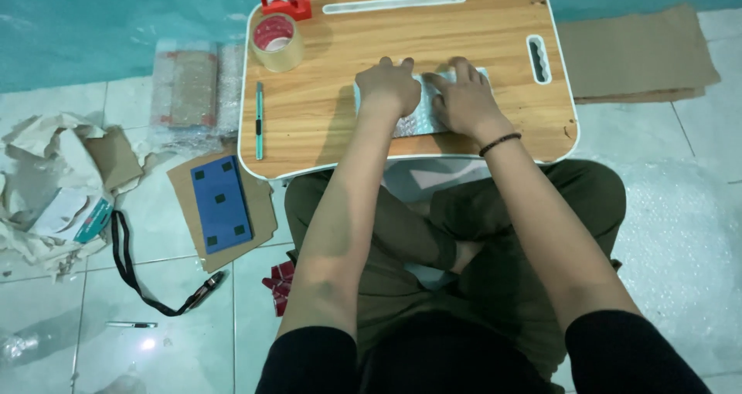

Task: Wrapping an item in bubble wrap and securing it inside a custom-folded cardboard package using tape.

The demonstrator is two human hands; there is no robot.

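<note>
A small flat packet wrapped in bubble wrap [423, 110] lies on the wooden lap table [325, 116] across my crossed legs. My left hand [389, 86] presses down on the packet's left part with the fingers curled over its far edge. My right hand [464, 99], with a dark band on the wrist, lies flat on the packet's right part. Most of the packet is hidden under both hands.
A roll of clear tape [277, 42] and a red tape dispenser [286, 3] sit at the table's far left corner; a slim cutter [259, 120] lies along its left edge. On the floor: a blue board [221, 202] on cardboard, crumpled paper [54, 185], bubble-wrapped bundles [188, 86], a black strap [135, 274], flat cardboard [638, 54].
</note>
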